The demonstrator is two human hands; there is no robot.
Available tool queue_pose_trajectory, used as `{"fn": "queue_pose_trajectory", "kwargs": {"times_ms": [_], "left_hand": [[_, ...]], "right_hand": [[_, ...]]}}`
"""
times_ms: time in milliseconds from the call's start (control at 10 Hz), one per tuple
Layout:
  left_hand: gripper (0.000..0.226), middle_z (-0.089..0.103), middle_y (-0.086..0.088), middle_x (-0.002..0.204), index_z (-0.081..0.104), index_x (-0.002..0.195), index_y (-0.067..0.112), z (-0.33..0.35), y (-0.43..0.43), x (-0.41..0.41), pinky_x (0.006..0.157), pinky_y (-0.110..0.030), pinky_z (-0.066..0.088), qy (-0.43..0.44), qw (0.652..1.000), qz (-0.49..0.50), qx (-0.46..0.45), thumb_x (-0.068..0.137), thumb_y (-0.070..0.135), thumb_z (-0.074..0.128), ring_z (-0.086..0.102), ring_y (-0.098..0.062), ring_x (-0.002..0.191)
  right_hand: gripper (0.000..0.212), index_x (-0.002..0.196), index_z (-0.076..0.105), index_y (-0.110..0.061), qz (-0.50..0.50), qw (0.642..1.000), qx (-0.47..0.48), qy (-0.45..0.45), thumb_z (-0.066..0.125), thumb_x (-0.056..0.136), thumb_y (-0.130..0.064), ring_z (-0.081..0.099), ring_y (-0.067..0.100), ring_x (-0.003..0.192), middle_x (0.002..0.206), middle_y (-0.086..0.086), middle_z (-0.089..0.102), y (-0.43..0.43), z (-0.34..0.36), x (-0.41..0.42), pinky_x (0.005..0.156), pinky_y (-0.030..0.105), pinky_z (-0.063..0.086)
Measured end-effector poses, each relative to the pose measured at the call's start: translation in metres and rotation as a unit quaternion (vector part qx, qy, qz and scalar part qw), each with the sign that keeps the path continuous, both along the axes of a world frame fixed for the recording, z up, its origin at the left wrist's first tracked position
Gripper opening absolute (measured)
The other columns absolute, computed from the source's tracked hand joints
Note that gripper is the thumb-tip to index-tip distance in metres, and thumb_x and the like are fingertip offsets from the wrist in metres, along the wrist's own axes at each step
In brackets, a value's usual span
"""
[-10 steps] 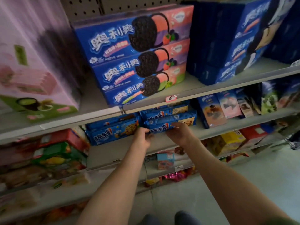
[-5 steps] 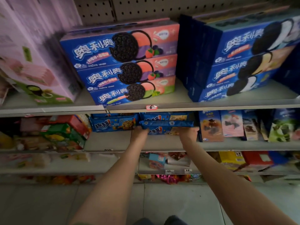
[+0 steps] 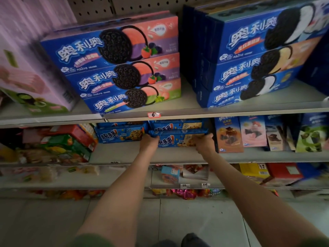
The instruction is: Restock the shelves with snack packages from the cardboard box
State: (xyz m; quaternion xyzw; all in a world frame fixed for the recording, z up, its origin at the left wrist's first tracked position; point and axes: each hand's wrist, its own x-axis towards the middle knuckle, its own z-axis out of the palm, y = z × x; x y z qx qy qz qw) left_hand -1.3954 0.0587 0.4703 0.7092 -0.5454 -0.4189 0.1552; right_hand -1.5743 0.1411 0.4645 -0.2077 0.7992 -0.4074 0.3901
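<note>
Cookie packet point(image 3: 175, 140) (blue, on the shelf point(image 3: 121, 155)): left hand point(image 3: 148, 142) and right hand point(image 3: 204, 143) fingers point(image 3: 206, 137) curl round its ends.

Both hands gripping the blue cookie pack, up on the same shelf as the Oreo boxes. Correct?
Wrong shelf. The head view shows the left hand and right hand gripping the blue cookie pack at the shelf one level below the Oreo boxes.

The left hand point(image 3: 148, 142) and right hand point(image 3: 204, 142) are bare, forearms uncovered; dark green sleeves point(image 3: 92, 240) show at the lower edge, beside a dark shoe point(image 3: 193, 240)
</note>
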Motion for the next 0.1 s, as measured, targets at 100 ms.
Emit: {"fn": "queue_pose_trajectory", "kwargs": {"times_ms": [100], "left_hand": [[0.036,0.066,-0.012,0.110,0.057,0.118,0.008,0.0045,0.0030,0.0006,0.069,-0.031,0.048,-0.029,0.999,-0.023,-0.003,0.092,0.032,0.053,0.064,-0.028,0.094]], "right_hand": [[0.053,0.134,0.022,0.001,-0.004,1.000,0.010,0.001,0.050,0.094,-0.019,0.055,0.016,0.068,0.086,0.006,0.057,0.0065,0.0081,0.0039,0.054,0.029,0.045]]}}
